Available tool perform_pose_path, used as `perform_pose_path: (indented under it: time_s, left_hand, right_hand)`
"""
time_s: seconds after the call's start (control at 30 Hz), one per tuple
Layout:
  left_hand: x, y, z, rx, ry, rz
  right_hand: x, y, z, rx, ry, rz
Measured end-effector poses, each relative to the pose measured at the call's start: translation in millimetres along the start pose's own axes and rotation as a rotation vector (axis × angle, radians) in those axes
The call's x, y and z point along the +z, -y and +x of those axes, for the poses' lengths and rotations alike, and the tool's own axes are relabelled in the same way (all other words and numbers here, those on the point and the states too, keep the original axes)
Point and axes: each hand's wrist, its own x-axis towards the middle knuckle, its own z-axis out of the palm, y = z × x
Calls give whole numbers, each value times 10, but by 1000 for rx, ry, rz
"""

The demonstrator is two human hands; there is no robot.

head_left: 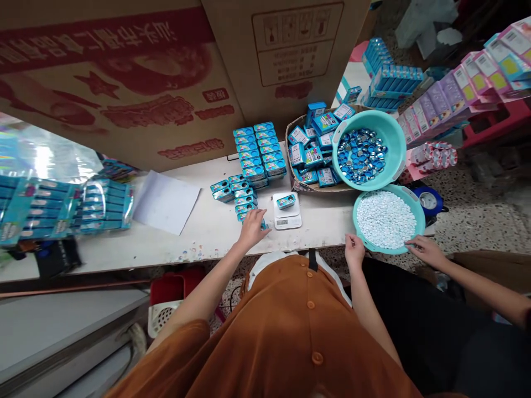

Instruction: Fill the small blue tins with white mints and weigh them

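My left hand (251, 231) is curled over a small blue tin (263, 225) at the front end of a row of similar tins (245, 200), with fingertips and thumb on either side of it. Just right of it, another blue tin (286, 201) lies on a white digital scale (287, 222). My right hand (354, 252) is closed at the table's front edge, beside a turquoise basin (420, 216) full of white pellets (385, 219). Whatever its fingers may hold is too small to make out.
A turquoise basin (398, 138) of blue-and-silver caps overlaps a cardboard tray (292, 179) of blue packs. Stacked tins (265, 149) stand before a large carton (166, 83). A paper sheet (166, 202) lies left. Another person's hand (427, 252) is at the pellet basin's right rim.
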Motion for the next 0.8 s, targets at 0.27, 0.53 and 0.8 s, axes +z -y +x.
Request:
perform_pose_path:
  time_s: [0.27, 0.53, 0.8]
  left_hand:
    - [-114, 190, 17, 33, -24, -12]
    - [-98, 245, 60, 29, -46, -67]
    - [298, 50, 484, -29, -105, -165]
  right_hand:
    - [71, 262, -97, 19, -2, 5]
    - [58, 411, -188, 42, 4, -7]
    - [20, 313, -311, 67, -3, -1]
